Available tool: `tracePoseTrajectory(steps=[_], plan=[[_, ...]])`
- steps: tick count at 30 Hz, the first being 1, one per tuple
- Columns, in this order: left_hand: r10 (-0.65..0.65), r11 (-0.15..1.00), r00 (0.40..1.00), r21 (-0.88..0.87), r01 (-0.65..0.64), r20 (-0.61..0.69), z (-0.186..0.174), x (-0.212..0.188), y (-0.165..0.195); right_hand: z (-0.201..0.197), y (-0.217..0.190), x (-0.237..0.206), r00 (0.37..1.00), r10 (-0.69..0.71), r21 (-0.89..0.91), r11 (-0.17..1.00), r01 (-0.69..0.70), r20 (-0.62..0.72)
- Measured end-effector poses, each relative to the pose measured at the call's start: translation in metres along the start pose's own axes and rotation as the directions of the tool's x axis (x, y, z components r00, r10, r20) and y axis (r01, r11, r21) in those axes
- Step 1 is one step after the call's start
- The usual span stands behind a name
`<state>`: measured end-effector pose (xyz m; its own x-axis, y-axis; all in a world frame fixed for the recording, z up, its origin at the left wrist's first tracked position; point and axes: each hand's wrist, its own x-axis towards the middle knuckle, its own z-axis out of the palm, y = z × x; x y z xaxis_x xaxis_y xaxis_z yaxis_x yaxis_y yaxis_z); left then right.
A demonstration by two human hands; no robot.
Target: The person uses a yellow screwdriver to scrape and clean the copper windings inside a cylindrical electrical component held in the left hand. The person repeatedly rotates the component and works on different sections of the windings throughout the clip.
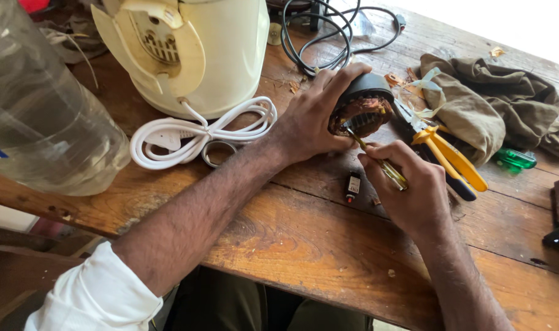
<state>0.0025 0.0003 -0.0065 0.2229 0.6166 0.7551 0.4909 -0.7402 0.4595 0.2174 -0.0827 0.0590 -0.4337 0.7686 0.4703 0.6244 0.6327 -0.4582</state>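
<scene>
Left hand [310, 122] gripping motor [362, 110], right hand [408, 187] closed on screwdriver [380, 162], tip hidden inside windings

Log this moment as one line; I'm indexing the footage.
left hand: grips motor | right hand: holds screwdriver, tip at motor windings | nearby: yellow pliers, white cord | surface: wooden table

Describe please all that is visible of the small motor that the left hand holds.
The motor is small and round, with a black casing on top and an open underside showing reddish-brown copper-coloured windings. The left hand holds it tilted just above the wooden table, open side towards the person. A screwdriver, held by the right hand, probes its windings.
</scene>
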Motion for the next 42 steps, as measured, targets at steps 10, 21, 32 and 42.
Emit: tracePoseTrajectory(steps=[10,21,32,42], plan=[[0.097,0.995,0.994,0.001,-0.097,-0.041,0.003,0.001,-0.001,0.005,0.01,-0.007,0.987,-0.159,-0.044,0.986,0.16,0.025],[0.041,0.999,0.999,-0.01,-0.042,-0.036,0.001,0.002,0.007,0.009,0.021,-0.012,0.977,-0.209,-0.165,0.963,0.211,0.029],[0.05,0.998,0.998,-0.032,-0.051,-0.042,-0.003,0.003,0.006,0.011,0.016,-0.011,0.946,-0.325,-0.192,0.928,0.32,0.006],[0.084,0.996,0.994,-0.018,-0.085,-0.072,-0.01,0.005,0.016,0.006,0.007,-0.009,0.945,-0.326,-0.198,0.927,0.319,-0.005]])
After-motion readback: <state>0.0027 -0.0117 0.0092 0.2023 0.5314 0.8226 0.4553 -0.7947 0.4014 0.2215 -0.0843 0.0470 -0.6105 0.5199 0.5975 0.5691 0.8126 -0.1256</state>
